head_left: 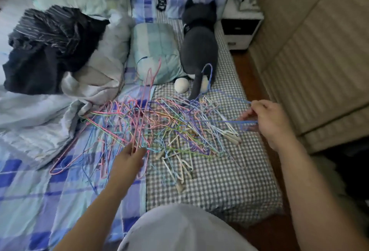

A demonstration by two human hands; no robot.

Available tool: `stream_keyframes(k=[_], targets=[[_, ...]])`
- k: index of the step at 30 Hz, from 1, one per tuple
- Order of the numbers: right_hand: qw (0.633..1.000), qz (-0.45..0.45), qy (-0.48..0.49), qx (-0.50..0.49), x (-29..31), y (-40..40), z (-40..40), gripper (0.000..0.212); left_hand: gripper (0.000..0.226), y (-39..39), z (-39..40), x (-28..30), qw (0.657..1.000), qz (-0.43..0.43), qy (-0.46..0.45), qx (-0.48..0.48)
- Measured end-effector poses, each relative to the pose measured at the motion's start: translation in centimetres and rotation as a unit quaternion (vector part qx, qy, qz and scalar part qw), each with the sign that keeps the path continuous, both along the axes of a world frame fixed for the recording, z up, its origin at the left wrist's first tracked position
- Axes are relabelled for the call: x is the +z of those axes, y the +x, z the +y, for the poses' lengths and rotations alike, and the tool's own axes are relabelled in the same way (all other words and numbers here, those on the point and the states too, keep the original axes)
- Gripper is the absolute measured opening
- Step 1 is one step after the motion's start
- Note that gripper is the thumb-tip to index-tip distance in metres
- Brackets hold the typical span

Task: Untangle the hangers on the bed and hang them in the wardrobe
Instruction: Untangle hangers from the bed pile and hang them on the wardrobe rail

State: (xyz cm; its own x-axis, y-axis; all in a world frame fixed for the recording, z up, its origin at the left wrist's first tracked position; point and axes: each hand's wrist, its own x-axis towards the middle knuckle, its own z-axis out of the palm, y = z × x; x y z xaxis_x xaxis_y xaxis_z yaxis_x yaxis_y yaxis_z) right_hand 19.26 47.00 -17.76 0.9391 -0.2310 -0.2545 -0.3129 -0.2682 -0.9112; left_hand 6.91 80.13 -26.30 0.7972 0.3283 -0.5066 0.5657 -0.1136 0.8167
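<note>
A tangled heap of thin wire hangers (169,128) in pink, blue, green, purple and white lies across the middle of the bed (219,186). My left hand (129,160) pinches the lower end of a pink hanger (146,98) that stands up out of the heap. At the bed's right edge my right hand (269,120) grips a blue hanger (229,121), whose wires run left into the heap. Its hook (208,72) rises beside the grey plush toy. The wardrobe is not in view.
A grey plush cat (199,51) lies behind the heap, next to a teal pillow (155,51). Dark clothes (50,47) and a rumpled quilt (40,114) fill the left side. A white bedside cabinet (239,29) stands at the back right, with a beige padded surface (311,61) beside the wooden floor strip.
</note>
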Motion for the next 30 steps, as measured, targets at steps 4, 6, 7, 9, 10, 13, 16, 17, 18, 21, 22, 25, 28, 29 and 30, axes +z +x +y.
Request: stream_keyframes(k=[4,6,7,9,10,13,16,17,18,21,22,25,28,29,30], targets=[[0.988,-0.025,0.102,-0.117,1.6,-3.2,-1.0,0.033,0.04,4.1,-1.4,0.8,0.998,-0.041,0.004,-0.056],[0.97,-0.039,0.168,-0.17,2.4,-5.8,-2.5,0.034,0.023,6.3,-3.2,1.8,0.993,-0.05,0.002,-0.108],[0.959,-0.051,0.201,-0.195,2.8,-6.9,-3.5,0.034,0.023,7.2,-4.3,2.6,0.988,-0.048,0.003,-0.145],[0.933,-0.085,0.247,-0.248,4.7,-9.3,-6.4,0.033,0.026,8.8,-7.6,4.9,0.974,-0.052,0.012,-0.218],[0.921,-0.105,0.262,-0.27,5.8,-10.4,-8.2,0.031,0.028,9.5,-9.6,6.4,0.967,-0.06,0.02,-0.248],[0.89,-0.178,0.272,-0.32,9.5,-14.2,-14.0,0.028,0.038,10.4,-16.7,11.5,0.946,-0.097,0.021,-0.309],[0.876,-0.236,0.246,-0.342,13.6,-18.0,-20.7,0.028,0.036,10.1,-25.1,16.9,0.916,-0.155,0.006,-0.37],[0.873,-0.249,0.236,-0.346,14.9,-19.2,-23.0,0.029,0.037,9.7,-27.8,18.7,0.905,-0.173,0.002,-0.389],[0.872,-0.261,0.22,-0.35,16.1,-20.4,-25.4,0.029,0.039,9.3,-30.5,20.3,0.891,-0.198,0.002,-0.408],[0.876,-0.291,0.147,-0.355,20.9,-24.6,-33.7,0.031,0.034,7.0,-40.4,25.4,0.85,-0.284,0.008,-0.444],[0.878,-0.297,0.118,-0.357,22.5,-25.9,-36.1,0.032,0.032,6.3,-43.6,26.9,0.841,-0.307,0.001,-0.446],[0.872,-0.321,0.039,-0.368,27.4,-29.4,-42.2,0.033,0.035,3.9,-52.7,31.6,0.816,-0.343,-0.032,-0.463],[0.855,-0.345,-0.009,-0.386,32.2,-31.8,-47.3,0.034,0.037,2.5,-60.7,36.0,0.786,-0.354,-0.058,-0.503],[0.85,-0.351,-0.02,-0.391,33.5,-32.3,-48.6,0.033,0.037,2.4,-63.0,37.2,0.779,-0.358,-0.059,-0.511],[0.84,-0.368,-0.04,-0.397,35.4,-33.0,-50.4,0.033,0.036,2.2,-66.1,39.2,0.77,-0.373,-0.063,-0.514]])
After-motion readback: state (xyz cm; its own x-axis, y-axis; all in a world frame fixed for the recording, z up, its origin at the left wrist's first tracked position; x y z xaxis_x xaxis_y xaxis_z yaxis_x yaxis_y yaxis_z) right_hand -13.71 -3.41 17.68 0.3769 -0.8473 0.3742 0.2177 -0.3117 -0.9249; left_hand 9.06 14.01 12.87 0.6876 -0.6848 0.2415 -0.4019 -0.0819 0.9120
